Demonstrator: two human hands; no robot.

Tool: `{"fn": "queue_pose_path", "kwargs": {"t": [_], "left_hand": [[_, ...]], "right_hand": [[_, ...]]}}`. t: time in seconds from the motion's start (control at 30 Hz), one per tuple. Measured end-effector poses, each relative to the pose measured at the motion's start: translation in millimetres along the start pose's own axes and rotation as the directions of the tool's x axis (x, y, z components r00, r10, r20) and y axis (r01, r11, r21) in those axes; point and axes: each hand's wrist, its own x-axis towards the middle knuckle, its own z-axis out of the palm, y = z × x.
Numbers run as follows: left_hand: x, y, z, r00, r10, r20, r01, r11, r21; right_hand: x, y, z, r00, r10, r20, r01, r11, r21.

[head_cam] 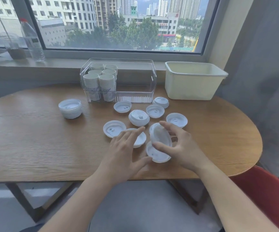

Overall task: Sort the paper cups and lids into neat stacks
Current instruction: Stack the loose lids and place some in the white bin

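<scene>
Several white plastic lids lie loose on the wooden table [35,139]. My right hand [182,144] pinches one tilted lid [160,135] between thumb and fingers, just above another lid [157,154] lying flat. My left hand [125,148] is spread with straight fingers over a small lid pile [139,139], its thumb near the flat lid. A taller lid stack [70,108] stands at the left. Stacks of paper cups [100,81] fill the left side of a clear bin [135,91].
A cream plastic tub [194,81] stands at the back right. More lids [138,118] lie between the bin and my hands. A water bottle [32,39] and a clear cup [13,46] stand on the windowsill. A red chair [269,198] is at the lower right.
</scene>
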Motion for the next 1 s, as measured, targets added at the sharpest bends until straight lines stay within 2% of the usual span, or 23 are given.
{"fn": "queue_pose_path", "kwargs": {"t": [0.17, 0.3, 0.4, 0.6, 0.77, 1.0], "left_hand": [[5, 4, 3, 1.000, 0.005, -0.008, -0.005, 1.000, 0.005], [8, 12, 2, 0.998, -0.013, -0.063, 0.004, 0.989, -0.149], [9, 15, -2, 0.998, 0.007, -0.067, -0.026, 0.957, -0.290], [11, 15, -9, 0.994, 0.063, -0.093, -0.093, 0.927, -0.363], [9, 8, -10, 0.998, 0.009, -0.064, -0.041, 0.853, -0.521], [6, 4, -14, 0.996, 0.078, -0.037, -0.086, 0.832, -0.548]], "right_hand": [[3, 5, -7, 1.000, 0.019, 0.019, -0.023, 0.969, 0.247], [0, 3, -10, 0.993, -0.032, 0.112, -0.021, 0.897, 0.441], [-1, -1, -5, 0.982, -0.074, 0.173, -0.015, 0.887, 0.461], [-1, -7, -2, 0.974, -0.111, 0.199, 0.007, 0.889, 0.459], [1, -5, -2, 0.963, -0.139, 0.231, 0.004, 0.865, 0.502], [0, -12, 0, 0.945, -0.171, 0.277, 0.019, 0.879, 0.476]]}}
